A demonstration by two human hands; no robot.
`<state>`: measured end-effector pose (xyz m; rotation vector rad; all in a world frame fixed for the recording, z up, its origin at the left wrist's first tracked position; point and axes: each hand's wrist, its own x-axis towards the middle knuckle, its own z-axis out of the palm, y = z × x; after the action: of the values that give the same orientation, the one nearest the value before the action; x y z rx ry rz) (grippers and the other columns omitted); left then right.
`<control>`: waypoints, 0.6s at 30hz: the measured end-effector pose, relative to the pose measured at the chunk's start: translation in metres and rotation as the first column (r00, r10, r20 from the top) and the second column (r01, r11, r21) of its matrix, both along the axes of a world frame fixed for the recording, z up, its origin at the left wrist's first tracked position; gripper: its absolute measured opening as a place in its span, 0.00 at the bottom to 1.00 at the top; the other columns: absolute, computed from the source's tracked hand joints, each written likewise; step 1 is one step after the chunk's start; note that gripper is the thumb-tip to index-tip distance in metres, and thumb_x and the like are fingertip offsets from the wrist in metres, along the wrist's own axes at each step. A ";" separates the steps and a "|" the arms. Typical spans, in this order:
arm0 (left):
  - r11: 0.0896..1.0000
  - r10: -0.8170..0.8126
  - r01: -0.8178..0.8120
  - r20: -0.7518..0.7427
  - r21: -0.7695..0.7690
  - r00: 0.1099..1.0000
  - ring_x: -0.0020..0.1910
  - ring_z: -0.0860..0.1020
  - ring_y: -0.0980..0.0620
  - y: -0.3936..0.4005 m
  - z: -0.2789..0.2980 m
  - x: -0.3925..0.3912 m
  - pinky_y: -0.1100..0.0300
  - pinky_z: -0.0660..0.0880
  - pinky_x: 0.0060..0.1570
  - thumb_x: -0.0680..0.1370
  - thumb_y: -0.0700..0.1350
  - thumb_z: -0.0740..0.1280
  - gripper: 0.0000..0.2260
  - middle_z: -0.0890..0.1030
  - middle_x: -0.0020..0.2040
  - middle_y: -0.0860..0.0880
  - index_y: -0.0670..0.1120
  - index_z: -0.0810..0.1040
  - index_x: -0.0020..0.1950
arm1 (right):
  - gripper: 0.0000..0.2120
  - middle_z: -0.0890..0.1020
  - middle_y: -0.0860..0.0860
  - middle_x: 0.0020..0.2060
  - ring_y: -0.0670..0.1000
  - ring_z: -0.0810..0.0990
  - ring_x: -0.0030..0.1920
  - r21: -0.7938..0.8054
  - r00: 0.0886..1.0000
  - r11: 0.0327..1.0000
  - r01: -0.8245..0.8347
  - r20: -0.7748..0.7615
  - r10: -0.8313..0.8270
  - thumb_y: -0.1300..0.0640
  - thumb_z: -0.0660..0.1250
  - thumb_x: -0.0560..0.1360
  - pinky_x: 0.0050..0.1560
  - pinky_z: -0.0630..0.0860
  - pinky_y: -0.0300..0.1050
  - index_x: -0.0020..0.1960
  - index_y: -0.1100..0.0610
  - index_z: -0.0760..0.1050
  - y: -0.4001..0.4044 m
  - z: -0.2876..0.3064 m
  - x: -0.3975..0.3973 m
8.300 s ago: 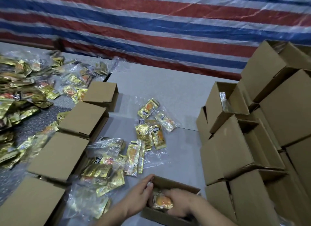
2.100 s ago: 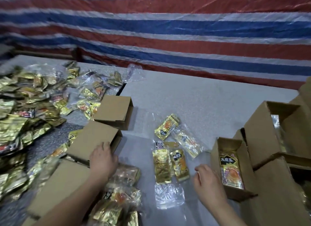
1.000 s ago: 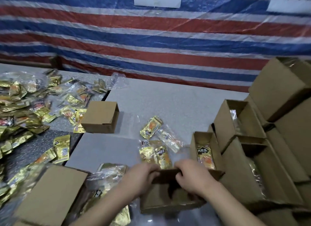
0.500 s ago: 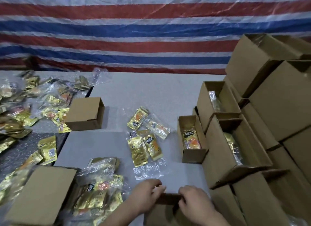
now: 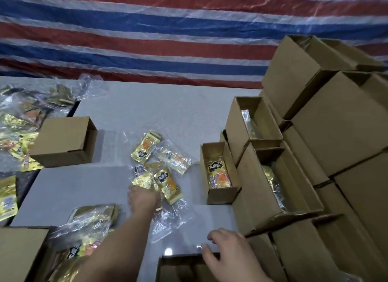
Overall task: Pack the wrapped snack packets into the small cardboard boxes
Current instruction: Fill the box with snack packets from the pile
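Observation:
Several gold snack packets [image 5: 147,147] in clear wrap lie loose mid-table. My left hand [image 5: 144,197] reaches onto the near end of this cluster, with its fingers curled down over a gold packet [image 5: 142,181]. My right hand [image 5: 226,252] rests with relaxed fingers on the far rim of an open small cardboard box [image 5: 180,263] at the bottom edge; the inside of that box is dark. To the right stands another small open box [image 5: 218,195] with one packet [image 5: 218,174] in it.
A tall stack of cardboard boxes [image 5: 336,124], some open with packets inside, fills the right side. One small box [image 5: 63,143] lies on its side at the left, next to a heap of packets [image 5: 19,122]. A clear bag of packets [image 5: 88,225] and another box [image 5: 19,254] lie near left.
My left hand let go of the near box's rim and reached forward onto the loose packets. My right hand stayed at the box. The view has tilted down and closer.

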<state>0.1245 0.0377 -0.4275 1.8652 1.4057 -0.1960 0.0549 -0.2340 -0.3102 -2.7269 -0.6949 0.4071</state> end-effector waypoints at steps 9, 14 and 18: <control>0.984 0.114 -0.081 0.207 -0.160 0.972 0.44 0.74 0.44 -0.002 0.017 -0.033 0.48 0.77 0.50 0.72 0.43 0.73 0.15 0.76 0.47 0.40 0.44 0.66 0.46 | 0.16 0.80 0.45 0.44 0.46 0.78 0.47 0.091 0.981 0.989 0.113 -0.166 -0.097 0.41 0.57 0.74 0.49 0.75 0.43 0.47 0.51 0.76 0.016 -0.003 0.013; 0.921 0.210 0.000 0.497 -0.389 0.842 0.37 0.81 0.46 -0.006 0.063 -0.048 0.53 0.79 0.41 0.74 0.31 0.71 0.10 0.83 0.39 0.44 0.38 0.77 0.54 | 0.06 0.81 0.45 0.42 0.42 0.78 0.43 0.250 0.903 0.910 0.331 -0.362 -0.229 0.50 0.64 0.79 0.44 0.75 0.39 0.44 0.49 0.75 0.049 0.008 0.039; 0.863 0.203 0.170 0.635 -0.475 0.745 0.45 0.84 0.45 -0.014 0.123 -0.065 0.48 0.79 0.50 0.79 0.33 0.66 0.08 0.85 0.49 0.40 0.39 0.79 0.56 | 0.26 0.73 0.45 0.63 0.47 0.74 0.62 0.355 0.648 0.671 0.651 -0.721 -0.247 0.39 0.67 0.77 0.56 0.73 0.42 0.71 0.46 0.65 0.073 0.029 0.067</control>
<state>0.0590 0.0235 -0.3046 1.2698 0.7544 0.1138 0.1216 -0.1615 -0.2808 -1.8596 0.1140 0.7560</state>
